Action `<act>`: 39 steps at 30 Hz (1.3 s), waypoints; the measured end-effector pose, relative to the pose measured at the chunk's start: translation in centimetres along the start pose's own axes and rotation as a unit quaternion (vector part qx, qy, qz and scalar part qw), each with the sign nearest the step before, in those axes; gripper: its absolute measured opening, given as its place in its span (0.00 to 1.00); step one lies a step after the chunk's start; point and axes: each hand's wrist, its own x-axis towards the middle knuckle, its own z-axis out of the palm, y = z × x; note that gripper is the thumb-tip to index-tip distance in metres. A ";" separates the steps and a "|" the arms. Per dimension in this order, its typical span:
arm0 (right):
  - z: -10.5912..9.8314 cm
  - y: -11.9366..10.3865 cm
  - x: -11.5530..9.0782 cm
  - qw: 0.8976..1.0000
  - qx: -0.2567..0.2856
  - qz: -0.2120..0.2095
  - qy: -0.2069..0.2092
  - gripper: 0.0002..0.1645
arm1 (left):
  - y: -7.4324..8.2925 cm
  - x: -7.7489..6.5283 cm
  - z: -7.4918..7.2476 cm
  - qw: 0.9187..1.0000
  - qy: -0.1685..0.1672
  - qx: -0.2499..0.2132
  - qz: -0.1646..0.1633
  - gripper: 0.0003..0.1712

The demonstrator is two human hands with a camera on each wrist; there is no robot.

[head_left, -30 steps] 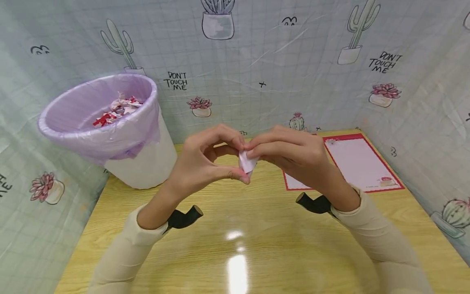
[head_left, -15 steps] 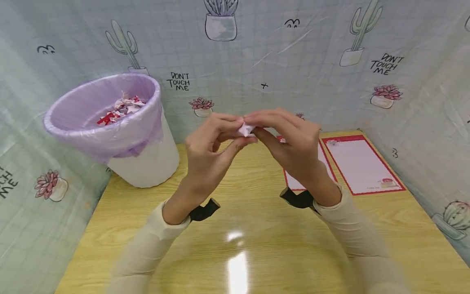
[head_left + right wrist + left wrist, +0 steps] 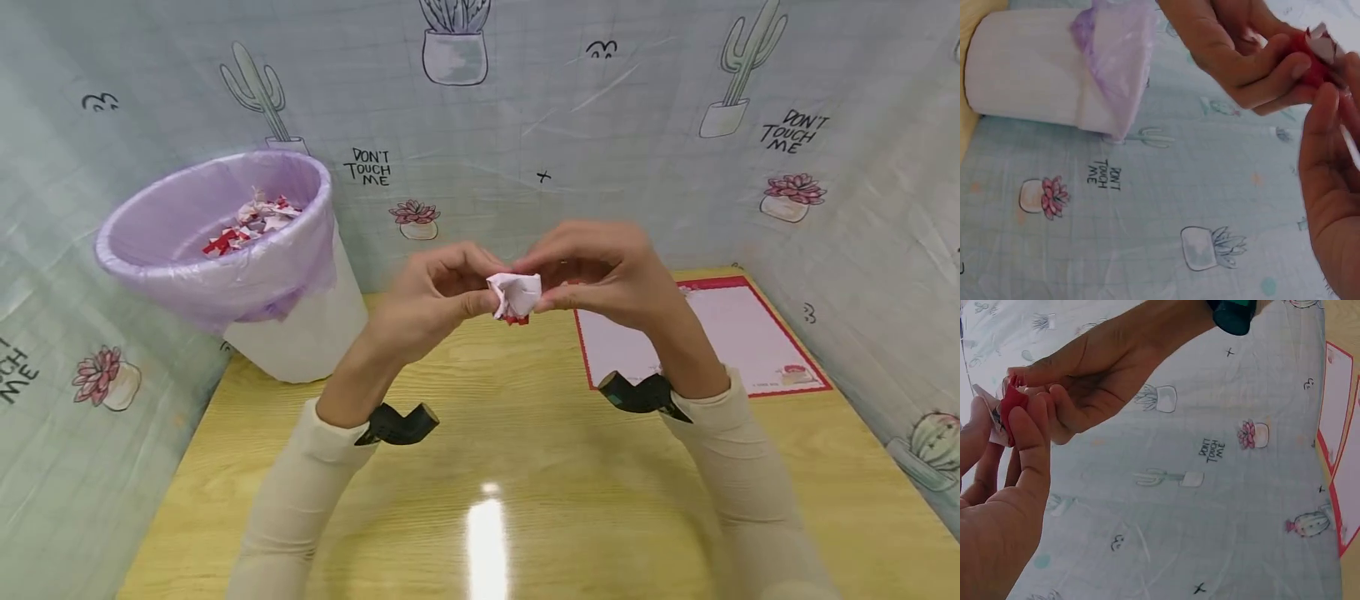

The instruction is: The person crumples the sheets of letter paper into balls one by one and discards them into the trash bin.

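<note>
Head view: I see the left hand (image 3: pixel 420 307) and the right hand (image 3: pixel 617 271) pinching a crumpled piece of paper (image 3: pixel 525 292) between them, raised above the table (image 3: pixel 480 433). Its white side faces the camera; red shows along the lower edge. Left of the hands stands a white bin (image 3: pixel 311 342) with a purple liner (image 3: pixel 217 292), holding red and white paper scraps (image 3: pixel 251 225). Two red-bordered sheets (image 3: pixel 761 333) lie on the right, partly hidden by the right hand and forearm.

Left wrist view: I see both hands' fingertips clamped on the paper, red side showing.

Right wrist view: the fingers again meet around the red paper, well apart from the bin.
</note>
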 end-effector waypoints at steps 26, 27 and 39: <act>2.8 0.3 -0.5 0.983 -0.109 0.116 0.092 0.21 | 0.0 0.3 0.6 0.984 0.103 0.143 -0.006 0.09; 2.9 0.5 -0.6 0.982 -0.106 0.125 0.093 0.21 | -0.2 0.3 0.5 0.985 0.105 0.138 -0.015 0.09; 2.6 1.5 -0.9 0.942 0.116 0.262 0.174 0.07 | -2.0 0.5 -0.7 0.987 0.040 0.144 0.056 0.15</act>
